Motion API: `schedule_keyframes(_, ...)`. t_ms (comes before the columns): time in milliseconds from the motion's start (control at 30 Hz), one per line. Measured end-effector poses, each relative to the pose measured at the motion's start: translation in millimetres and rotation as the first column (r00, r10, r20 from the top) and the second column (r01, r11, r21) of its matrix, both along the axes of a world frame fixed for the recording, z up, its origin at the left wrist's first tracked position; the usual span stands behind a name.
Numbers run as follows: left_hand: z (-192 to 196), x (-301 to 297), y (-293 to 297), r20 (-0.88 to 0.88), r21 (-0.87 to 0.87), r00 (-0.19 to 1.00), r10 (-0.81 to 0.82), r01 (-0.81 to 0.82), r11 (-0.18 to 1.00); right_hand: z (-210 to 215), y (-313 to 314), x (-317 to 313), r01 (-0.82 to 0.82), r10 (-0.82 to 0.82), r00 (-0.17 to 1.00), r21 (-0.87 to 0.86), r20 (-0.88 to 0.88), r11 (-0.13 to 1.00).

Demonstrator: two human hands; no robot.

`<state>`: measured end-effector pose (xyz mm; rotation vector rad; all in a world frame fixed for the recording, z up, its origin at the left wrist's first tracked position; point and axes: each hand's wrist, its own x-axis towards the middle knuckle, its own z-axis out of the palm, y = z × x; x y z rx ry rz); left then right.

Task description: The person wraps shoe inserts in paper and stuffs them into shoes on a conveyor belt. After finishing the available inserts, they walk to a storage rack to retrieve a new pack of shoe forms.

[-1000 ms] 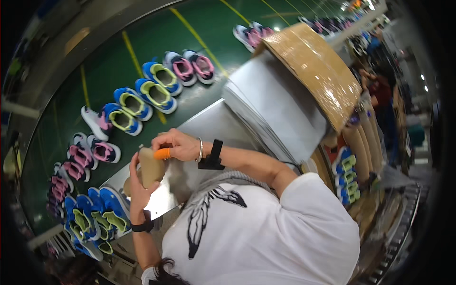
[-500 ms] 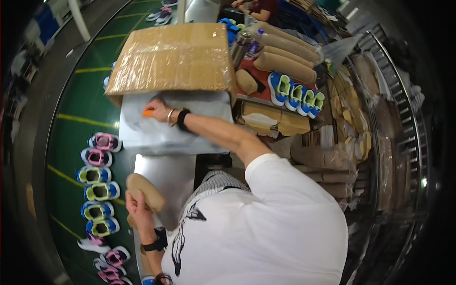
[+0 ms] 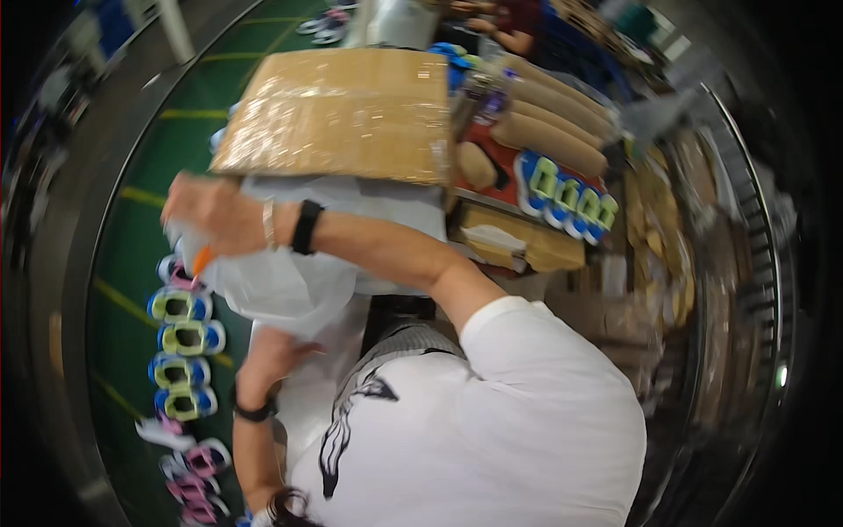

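A thin white sheet [image 3: 285,285] is lifted off the pale sheets [image 3: 404,206] at the mouth of a tape-covered cardboard box [image 3: 338,114]. My right hand [image 3: 211,215], blurred by motion, is closed at the sheet's left edge, beyond the metal surface's left side. Just under its fingers shows a small orange thing [image 3: 203,259] whose kind I cannot make out. My left hand [image 3: 270,356] is low over the metal surface [image 3: 338,329], near the sheet's lower edge. Its fingers are smeared, and no pad shows in it.
Along the green conveyor [image 3: 123,338] at the left stand several blue shoes [image 3: 180,373] and pink shoes [image 3: 206,457]. To the right, a red table [image 3: 479,136] carries brown rolls [image 3: 553,132] and blue shoes [image 3: 562,198]. A co-worker [image 3: 514,22] is at the far side.
My right hand has swung left and nearer, drawing the white sheet off the others. My left hand has moved up and right; the tan oval pad it held is out of sight.
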<state>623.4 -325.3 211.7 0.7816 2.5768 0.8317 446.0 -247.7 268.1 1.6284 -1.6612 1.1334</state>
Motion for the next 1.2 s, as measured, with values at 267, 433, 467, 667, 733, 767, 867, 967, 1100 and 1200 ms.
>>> schedule_keyframes(267, 5.0, -28.7, 40.9, 0.639, 0.637, 0.751, 0.163, -0.399, -0.659, -3.7, 19.9, 66.7, 0.227, 0.078, 0.720, -0.340, 0.689, 0.913)
schedule_keyframes(433, 7.0, -28.0, -16.1, 0.728, 0.685, 0.507, 0.461, -0.539, -0.490, -7.2, -0.7, 84.4, 0.111, 0.249, 0.653, -0.416, 0.715, 0.902)
schedule_keyframes(467, -3.7, -27.3, -23.4, 0.729, 0.684, 0.501, 0.466, -0.530, -0.500, -0.6, -3.4, 80.6, 0.097, 0.257, 0.650, -0.413, 0.715, 0.905)
schedule_keyframes(667, -11.6, -13.3, -35.7, 0.210, 0.656, 0.704, 0.679, -0.616, 0.436, -2.3, -17.4, 73.5, -0.156, 0.127, 0.913, 0.044, 0.389, 0.987)
schedule_keyframes(733, 10.1, -1.9, -28.9, 0.461, 0.667, 0.720, 0.518, -0.666, 0.332, -9.4, -21.8, 68.1, -0.096, 0.066, 0.899, 0.049, 0.433, 0.994)
schedule_keyframes(767, 4.4, 5.1, -20.4, 0.467, 0.788, 0.701, 0.538, -0.606, 0.106, -19.8, -29.2, 61.2, -0.105, 0.049, 0.832, 0.070, 0.552, 0.992)
schedule_keyframes(867, -24.4, 6.7, -12.6, 0.448, 0.814, 0.583, 0.677, -0.579, -0.040, -41.7, -51.2, 56.9, -0.261, 0.088, 0.623, 0.101, 0.777, 0.960)
schedule_keyframes(967, -39.4, -0.8, -41.3, 0.773, 0.634, 0.439, 0.458, -0.534, -0.559, -42.9, -52.6, 67.1, -0.273, 0.092, 0.843, 0.274, 0.531, 0.922)
schedule_keyframes(1100, -34.0, -6.1, -84.1, 0.735, 0.658, 0.562, 0.378, -0.457, -0.599, -53.9, -59.2, 63.3, -0.111, -0.044, 0.947, 0.448, 0.320, 0.887)
schedule_keyframes(1200, -53.6, -14.4, -139.1, 0.668, 0.708, 0.561, 0.490, -0.681, -0.186, -66.6, -74.6, 40.1, -0.186, -0.125, 0.848, 0.509, 0.516, 0.840)
